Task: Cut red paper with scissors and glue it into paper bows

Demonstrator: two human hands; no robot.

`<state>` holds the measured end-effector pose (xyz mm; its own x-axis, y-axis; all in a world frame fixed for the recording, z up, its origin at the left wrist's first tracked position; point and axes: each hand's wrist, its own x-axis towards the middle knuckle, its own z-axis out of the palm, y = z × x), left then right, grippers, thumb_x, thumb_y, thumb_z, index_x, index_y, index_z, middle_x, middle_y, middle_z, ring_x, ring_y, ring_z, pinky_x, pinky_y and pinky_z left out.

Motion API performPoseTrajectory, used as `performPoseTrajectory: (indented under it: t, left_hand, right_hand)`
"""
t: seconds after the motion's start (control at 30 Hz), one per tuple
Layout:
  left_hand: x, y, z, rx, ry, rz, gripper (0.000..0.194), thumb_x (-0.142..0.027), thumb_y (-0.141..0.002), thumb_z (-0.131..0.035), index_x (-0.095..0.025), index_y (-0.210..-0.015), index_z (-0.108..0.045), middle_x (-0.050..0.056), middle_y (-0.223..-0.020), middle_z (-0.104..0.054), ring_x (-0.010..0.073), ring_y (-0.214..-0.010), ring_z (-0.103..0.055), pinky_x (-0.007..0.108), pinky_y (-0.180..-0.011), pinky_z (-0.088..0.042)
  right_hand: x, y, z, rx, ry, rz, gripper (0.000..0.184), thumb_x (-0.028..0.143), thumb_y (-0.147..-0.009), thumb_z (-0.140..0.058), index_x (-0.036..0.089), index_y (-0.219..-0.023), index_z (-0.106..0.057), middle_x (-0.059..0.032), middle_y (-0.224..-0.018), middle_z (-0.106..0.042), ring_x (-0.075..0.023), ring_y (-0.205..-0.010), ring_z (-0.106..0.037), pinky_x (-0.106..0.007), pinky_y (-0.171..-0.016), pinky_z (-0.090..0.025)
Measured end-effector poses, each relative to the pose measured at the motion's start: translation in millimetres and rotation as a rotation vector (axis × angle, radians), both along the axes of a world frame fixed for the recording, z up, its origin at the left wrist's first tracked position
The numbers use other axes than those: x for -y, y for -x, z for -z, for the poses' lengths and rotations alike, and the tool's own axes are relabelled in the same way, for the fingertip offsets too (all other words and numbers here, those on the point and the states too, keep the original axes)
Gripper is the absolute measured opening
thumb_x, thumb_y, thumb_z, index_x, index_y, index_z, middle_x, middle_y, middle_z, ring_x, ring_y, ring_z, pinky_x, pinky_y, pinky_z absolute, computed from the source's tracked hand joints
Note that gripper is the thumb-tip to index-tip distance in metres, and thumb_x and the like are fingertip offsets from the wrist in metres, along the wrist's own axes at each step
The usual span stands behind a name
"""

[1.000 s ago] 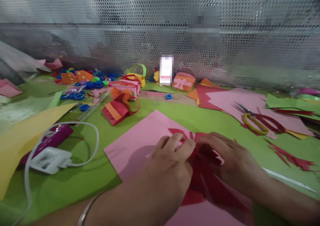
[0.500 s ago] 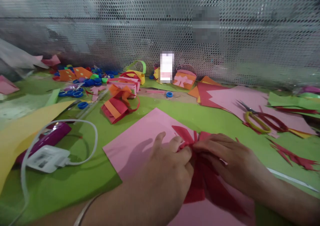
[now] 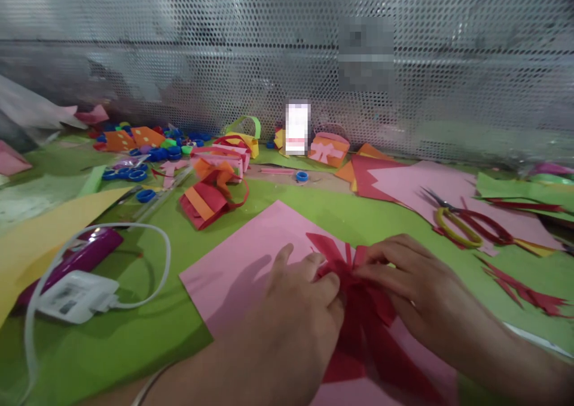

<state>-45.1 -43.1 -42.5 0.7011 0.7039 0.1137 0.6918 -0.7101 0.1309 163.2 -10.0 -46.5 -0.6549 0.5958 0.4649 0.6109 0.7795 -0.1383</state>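
Observation:
A red paper bow [image 3: 359, 328] with long tails lies over a pink paper sheet [image 3: 242, 247] in front of me. My left hand [image 3: 300, 304] is closed on the bow's left side near its middle, with its index finger lifted. From the right, my right hand [image 3: 403, 268] pinches the bow beside its centre, thumb and fingers together. The knot itself is partly covered by my fingertips. One pointed red piece sticks up beyond my left fingers.
Scissors [image 3: 466, 220] with yellow and red handles lie at the right, near red paper scraps [image 3: 524, 289]. A white charger [image 3: 78, 295] with its cable and a purple tool [image 3: 85, 256] lie left. Small paper bags [image 3: 204, 203] stand behind, before a perforated metal wall [image 3: 201, 53].
My right hand's fingers have shifted slightly and bent more in their pinch on the bow. My left hand stays nearly in place. The whole view has moved a little.

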Motion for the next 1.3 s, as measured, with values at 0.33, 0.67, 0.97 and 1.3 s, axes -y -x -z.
performPoseTrajectory:
  t: [0.33,0.67,0.97,1.3]
  left_hand:
    - [2,0,-4.6,-0.004,-0.016,0.01,0.021,-0.026,-0.089,-0.048,-0.017,-0.103,-0.06,0.009,-0.111,-0.066,0.031,-0.114,-0.051,0.064,-0.104,-0.027]
    - [3,0,-8.3,-0.066,0.054,0.017,0.039,-0.025,-0.09,-0.041,-0.013,-0.126,-0.05,0.013,-0.125,-0.059,0.0307,-0.123,-0.046,0.062,-0.105,-0.03]
    - [3,8,-5.0,-0.005,0.101,0.007,0.039,-0.019,-0.088,-0.044,-0.015,-0.127,-0.047,0.011,-0.132,-0.053,0.0283,-0.128,-0.04,0.059,-0.11,-0.025]
    - [-1,8,-4.6,-0.025,0.098,-0.011,0.044,-0.022,-0.088,-0.044,-0.017,-0.132,-0.045,0.012,-0.136,-0.049,0.0324,-0.131,-0.035,0.065,-0.107,-0.025]
  right_hand:
    - [7,3,8.9,0.01,0.056,0.033,0.033,0.001,-0.085,-0.037,0.018,-0.079,-0.065,-0.0086,-0.082,-0.06,-0.0234,-0.078,-0.048,-0.041,-0.067,-0.042]
    - [7,-1,10.6,-0.032,0.159,0.004,0.032,0.004,-0.087,-0.036,0.021,-0.083,-0.064,-0.0064,-0.083,-0.06,-0.022,-0.078,-0.051,-0.037,-0.066,-0.041]
    - [6,-6,13.3,0.052,0.164,0.074,0.024,0.013,-0.092,-0.039,0.021,-0.089,-0.061,-0.0067,-0.086,-0.062,-0.0235,-0.079,-0.054,-0.039,-0.07,-0.042]
    - [7,-7,14.4,-0.045,0.229,0.01,0.032,0.006,-0.089,-0.037,0.021,-0.078,-0.063,-0.005,-0.079,-0.059,-0.0218,-0.076,-0.049,-0.036,-0.065,-0.038]
